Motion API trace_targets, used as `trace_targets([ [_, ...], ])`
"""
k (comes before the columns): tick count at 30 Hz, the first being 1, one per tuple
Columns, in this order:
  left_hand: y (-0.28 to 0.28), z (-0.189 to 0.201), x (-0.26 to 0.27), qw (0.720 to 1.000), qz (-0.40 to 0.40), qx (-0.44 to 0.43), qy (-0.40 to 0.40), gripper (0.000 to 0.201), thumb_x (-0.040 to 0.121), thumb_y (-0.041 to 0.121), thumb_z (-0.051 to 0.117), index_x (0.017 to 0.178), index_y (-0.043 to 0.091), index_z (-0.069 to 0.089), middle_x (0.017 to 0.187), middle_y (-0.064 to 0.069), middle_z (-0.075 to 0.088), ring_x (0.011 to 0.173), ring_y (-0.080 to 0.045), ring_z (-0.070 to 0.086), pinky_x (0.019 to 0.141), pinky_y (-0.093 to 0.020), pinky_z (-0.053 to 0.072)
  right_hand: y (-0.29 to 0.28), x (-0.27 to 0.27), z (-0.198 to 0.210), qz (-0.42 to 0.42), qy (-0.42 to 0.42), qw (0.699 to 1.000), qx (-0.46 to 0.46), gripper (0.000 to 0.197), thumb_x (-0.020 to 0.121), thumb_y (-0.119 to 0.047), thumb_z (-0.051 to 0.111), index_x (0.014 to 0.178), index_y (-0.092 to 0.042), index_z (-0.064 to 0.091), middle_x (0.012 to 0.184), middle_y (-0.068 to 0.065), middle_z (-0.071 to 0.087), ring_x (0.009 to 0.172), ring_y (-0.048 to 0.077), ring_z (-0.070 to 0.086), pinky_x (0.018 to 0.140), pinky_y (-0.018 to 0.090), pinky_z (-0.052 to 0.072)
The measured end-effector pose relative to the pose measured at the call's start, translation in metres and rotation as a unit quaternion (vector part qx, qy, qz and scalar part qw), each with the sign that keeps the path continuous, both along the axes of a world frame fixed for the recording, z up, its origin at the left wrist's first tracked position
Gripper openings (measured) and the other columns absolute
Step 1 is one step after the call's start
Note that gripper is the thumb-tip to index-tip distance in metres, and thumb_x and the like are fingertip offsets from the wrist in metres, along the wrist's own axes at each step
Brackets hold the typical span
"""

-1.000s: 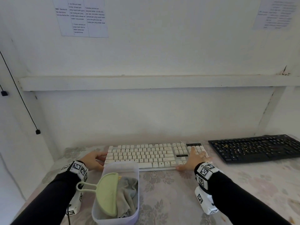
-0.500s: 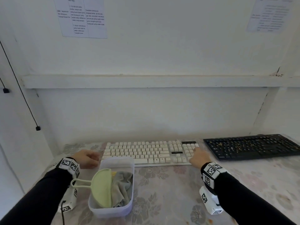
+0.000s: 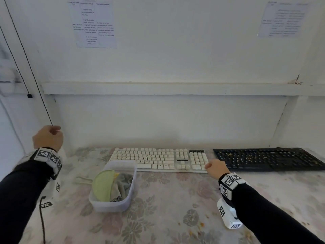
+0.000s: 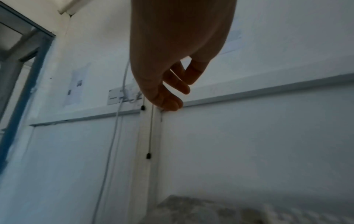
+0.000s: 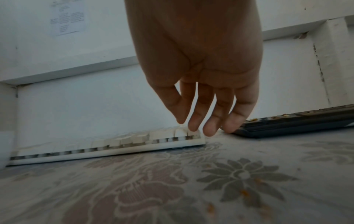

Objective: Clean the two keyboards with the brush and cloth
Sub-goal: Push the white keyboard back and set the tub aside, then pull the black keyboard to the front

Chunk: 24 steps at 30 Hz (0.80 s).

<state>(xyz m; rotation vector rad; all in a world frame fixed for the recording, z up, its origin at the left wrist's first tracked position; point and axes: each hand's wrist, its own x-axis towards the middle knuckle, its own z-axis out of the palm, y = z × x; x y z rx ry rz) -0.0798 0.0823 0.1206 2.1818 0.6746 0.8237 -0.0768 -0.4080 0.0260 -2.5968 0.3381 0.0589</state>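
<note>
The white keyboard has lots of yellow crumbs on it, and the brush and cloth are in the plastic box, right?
Not quite. The crumbs are on the black keyboard, not the white keyboard, whose keys look clean in the head view. The rest is right: the green brush and the grey cloth lie in the plastic box.

The left hand (image 3: pixel 47 138) hangs raised with loosely curled, empty fingers, while the right hand (image 3: pixel 216 168) reaches forward low, fingers relaxed.
</note>
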Motion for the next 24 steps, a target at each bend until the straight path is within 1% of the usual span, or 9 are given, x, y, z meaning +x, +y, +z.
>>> trace_targets([
  [4, -0.046, 0.012, 0.007, 0.995, -0.087, -0.031, -0.034, 0.027, 0.09, 0.009, 0.051, 0.114, 0.004, 0.064, 0.115, -0.021, 0.064, 0.108, -0.04, 0.058, 0.1, -0.041, 0.043, -0.008, -0.007, 0.002, 0.02, -0.024, 0.999, 0.022, 0.029, 0.094, -0.013, 0.045, 0.114, -0.005, 0.064, 0.121, 0.011, 0.062, 0.115, 0.024, 0.055, 0.097, 0.026, 0.04],
  [6, -0.081, 0.006, 0.02, 0.981, -0.158, -0.109, -0.03, 0.027, 0.091, 0.009, 0.051, 0.115, 0.006, 0.062, 0.103, -0.018, 0.065, 0.087, -0.037, 0.062, 0.082, -0.041, 0.053, -0.013, -0.011, 0.003, 0.027, -0.036, 0.998, 0.035, 0.032, 0.097, -0.018, 0.042, 0.119, -0.004, 0.06, 0.123, 0.013, 0.06, 0.117, 0.026, 0.054, 0.097, 0.026, 0.039],
  [8, -0.125, -0.007, 0.028, 0.96, -0.205, -0.191, -0.01, 0.028, 0.093, 0.008, 0.048, 0.12, 0.004, 0.058, 0.084, -0.007, 0.06, 0.065, -0.022, 0.055, 0.059, -0.03, 0.046, -0.022, -0.015, 0.006, 0.03, -0.049, 0.997, 0.056, 0.035, 0.098, -0.022, 0.039, 0.121, -0.003, 0.057, 0.123, 0.014, 0.059, 0.115, 0.027, 0.054, 0.093, 0.026, 0.039],
  [10, -0.176, -0.024, 0.031, 0.938, -0.237, -0.253, 0.01, 0.029, 0.094, 0.008, 0.047, 0.121, 0.004, 0.058, 0.077, -0.002, 0.056, 0.061, -0.017, 0.051, 0.053, -0.026, 0.04, -0.032, -0.02, 0.008, 0.033, -0.061, 0.995, 0.071, 0.036, 0.1, -0.023, 0.035, 0.116, -0.001, 0.058, 0.118, 0.016, 0.06, 0.112, 0.028, 0.054, 0.086, 0.027, 0.038],
  [15, -0.287, -0.065, 0.022, 0.906, -0.305, -0.287, 0.06, 0.031, 0.096, 0.014, 0.047, 0.124, 0.005, 0.058, 0.093, -0.008, 0.061, 0.078, -0.024, 0.055, 0.064, -0.027, 0.044, -0.062, -0.03, 0.012, 0.034, -0.078, 0.992, 0.091, 0.038, 0.101, -0.031, 0.031, 0.11, -0.006, 0.058, 0.121, 0.017, 0.058, 0.114, 0.028, 0.051, 0.084, 0.027, 0.034],
  [17, -0.32, -0.077, 0.019, 0.899, -0.33, -0.277, 0.08, 0.036, 0.096, 0.017, 0.047, 0.13, 0.007, 0.055, 0.115, -0.01, 0.063, 0.102, -0.027, 0.06, 0.09, -0.035, 0.049, -0.076, -0.033, 0.012, 0.03, -0.082, 0.992, 0.088, 0.037, 0.101, -0.029, 0.03, 0.106, -0.005, 0.057, 0.122, 0.018, 0.058, 0.115, 0.03, 0.051, 0.086, 0.028, 0.034],
  [18, -0.334, -0.08, 0.017, 0.898, -0.334, -0.271, 0.09, 0.038, 0.096, 0.018, 0.046, 0.132, 0.008, 0.054, 0.126, -0.01, 0.06, 0.114, -0.027, 0.057, 0.1, -0.039, 0.045, -0.083, -0.035, 0.012, 0.026, -0.083, 0.992, 0.087, 0.038, 0.101, -0.028, 0.029, 0.106, -0.003, 0.058, 0.121, 0.018, 0.058, 0.116, 0.031, 0.051, 0.087, 0.029, 0.034],
  [22, -0.377, -0.082, 0.008, 0.891, -0.345, -0.279, 0.097, 0.039, 0.096, 0.019, 0.045, 0.132, 0.006, 0.054, 0.13, -0.016, 0.057, 0.11, -0.028, 0.058, 0.099, -0.039, 0.045, -0.109, -0.041, 0.011, 0.0, -0.089, 0.992, 0.092, 0.038, 0.101, -0.026, 0.03, 0.11, -0.002, 0.058, 0.121, 0.018, 0.058, 0.115, 0.031, 0.051, 0.092, 0.03, 0.036],
  [24, -0.394, -0.083, 0.007, 0.885, -0.367, -0.267, 0.107, 0.025, 0.095, 0.016, 0.046, 0.105, 0.003, 0.065, 0.113, -0.027, 0.06, 0.106, -0.034, 0.058, 0.096, -0.042, 0.045, -0.122, -0.041, 0.012, -0.009, -0.088, 0.992, 0.091, 0.038, 0.101, -0.025, 0.031, 0.11, 0.0, 0.058, 0.119, 0.018, 0.059, 0.114, 0.031, 0.051, 0.091, 0.03, 0.036],
])
